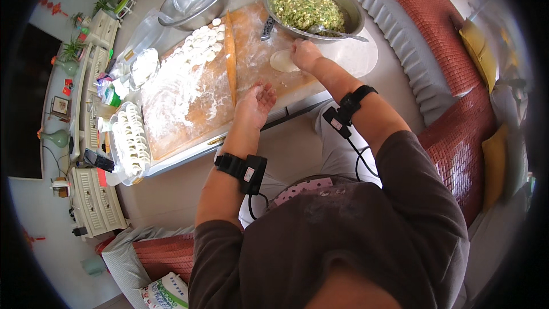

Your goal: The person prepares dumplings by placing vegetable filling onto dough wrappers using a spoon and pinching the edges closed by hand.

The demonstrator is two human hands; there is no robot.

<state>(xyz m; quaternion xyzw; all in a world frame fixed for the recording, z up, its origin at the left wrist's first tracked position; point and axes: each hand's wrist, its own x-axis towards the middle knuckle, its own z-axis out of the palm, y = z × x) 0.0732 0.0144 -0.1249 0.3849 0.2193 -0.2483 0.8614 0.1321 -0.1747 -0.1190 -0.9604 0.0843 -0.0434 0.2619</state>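
Note:
My right hand (306, 55) is at the near side of the metal bowl, its fingers closed at the edge of a thin round dough wrapper (281, 62) on the floury wooden board (251, 64). My left hand (258, 103) hovers by the board's near edge, palm turned up, fingers loosely apart and nothing in it. Chopped green filling (306, 10) heaps in the metal bowl (359, 23), with a spoon (337, 32) resting in it and its handle over the rim. A long rolling pin (230, 57) lies across the board. Left of it are several small dough pieces (200, 44).
Filled dumplings stand in rows in a clear tray (147, 166) at the table's left end. A plate of white flour (144, 68) sits behind it. Another metal bowl (197, 16) stands at the back. A dark-handled tool (267, 28) lies near the filling bowl. A red-covered sofa (423, 20) is at right.

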